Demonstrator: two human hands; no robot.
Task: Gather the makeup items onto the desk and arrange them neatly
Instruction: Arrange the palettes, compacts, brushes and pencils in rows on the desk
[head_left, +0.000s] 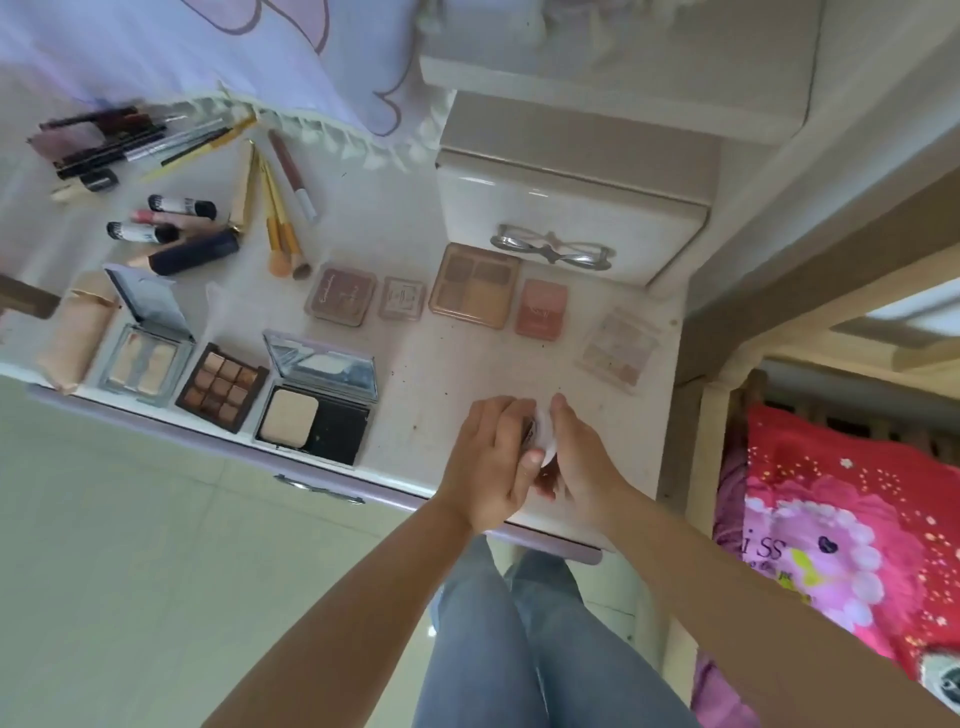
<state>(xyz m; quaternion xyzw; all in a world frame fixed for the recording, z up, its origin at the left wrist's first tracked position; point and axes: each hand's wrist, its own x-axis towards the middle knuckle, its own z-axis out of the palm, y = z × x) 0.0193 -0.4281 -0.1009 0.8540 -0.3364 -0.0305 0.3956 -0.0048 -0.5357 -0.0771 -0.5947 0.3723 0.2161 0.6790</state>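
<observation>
White desk (467, 364) | palettes: eight | both hands grip one compact (540, 441)

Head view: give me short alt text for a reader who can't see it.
Both hands, left hand and right hand, hold a small makeup item over the desk near its front edge. Closed compacts form a row behind; open palettes and brushes lie left.

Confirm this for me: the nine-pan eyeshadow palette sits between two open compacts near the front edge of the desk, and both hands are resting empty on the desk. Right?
Not quite. The head view shows the nine-pan eyeshadow palette between the two open compacts, but the hands are not empty: the left hand and right hand together hold a small item over the desk.
</observation>
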